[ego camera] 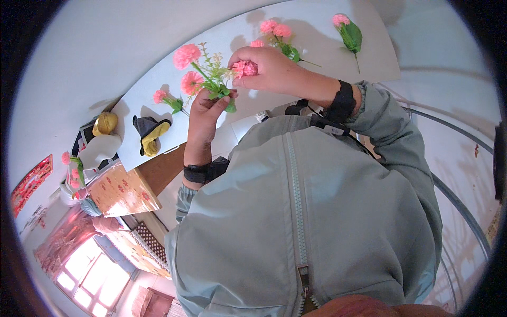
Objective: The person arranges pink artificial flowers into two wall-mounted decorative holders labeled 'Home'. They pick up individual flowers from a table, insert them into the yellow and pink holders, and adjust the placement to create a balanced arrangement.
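Observation:
My left hand (209, 107) grips the lower green stems of an artificial flower spray (210, 79) above the white table (233, 23). Two pink blooms of the spray fan out to the left, beside pale filler sprigs. Another pink flower head (244, 68) sits between the fingertips of my right hand (261, 69), at the right side of the spray. Whether that head is joined to the spray's stems cannot be made out. Behind my right hand lies a second bunch of pink flowers (281, 31), partly covered by the hand.
A single pink flower with green leaves (350, 33) lies at the table's right end. Left of my hands are a small pink flower (168, 99) and a grey-and-yellow cloth item (150, 132). A gold-coloured object (105, 123) stands past the left edge. Curved metal tubing (455, 198) runs at right.

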The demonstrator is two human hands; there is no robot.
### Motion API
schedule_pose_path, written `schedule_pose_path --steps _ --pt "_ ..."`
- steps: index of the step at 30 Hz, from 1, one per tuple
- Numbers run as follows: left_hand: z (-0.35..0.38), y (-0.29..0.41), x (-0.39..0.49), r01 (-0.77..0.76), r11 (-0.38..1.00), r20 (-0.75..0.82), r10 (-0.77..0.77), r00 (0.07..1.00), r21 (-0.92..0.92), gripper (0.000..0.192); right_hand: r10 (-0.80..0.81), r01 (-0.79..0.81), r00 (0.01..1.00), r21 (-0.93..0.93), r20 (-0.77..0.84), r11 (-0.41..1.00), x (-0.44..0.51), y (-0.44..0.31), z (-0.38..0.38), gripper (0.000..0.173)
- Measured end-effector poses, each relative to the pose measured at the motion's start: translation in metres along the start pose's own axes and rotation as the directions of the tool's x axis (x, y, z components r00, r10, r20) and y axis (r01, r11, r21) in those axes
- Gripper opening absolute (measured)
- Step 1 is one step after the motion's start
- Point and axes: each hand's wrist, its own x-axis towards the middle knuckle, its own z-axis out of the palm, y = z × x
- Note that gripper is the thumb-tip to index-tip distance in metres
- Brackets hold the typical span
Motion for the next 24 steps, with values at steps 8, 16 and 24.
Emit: schedule_pose_path --steps 8,16,24 --pt "-0.048 -0.001 -0.019 -0.149 0.989 -0.305 0.142 0.942 0.003 0.013 -0.014 -0.025 0.996 -0.412 -0.092 0.911 0.011 0.076 -0.108 0.037" --pt "-0.089 -0.007 -0.040 -0.307 0.938 -0.458 0.205 0.865 -0.160 0.011 0.273 -0.156 0.960 -0.680 0.067 0.716 -0.073 0.129 -0.090 0.027" --pt "-0.095 -0.001 -0.042 -0.353 0.926 -0.458 0.258 0.850 -0.133 0.011 0.335 -0.347 0.937 -0.386 -0.101 0.855 -0.082 0.118 -0.095 0.022"
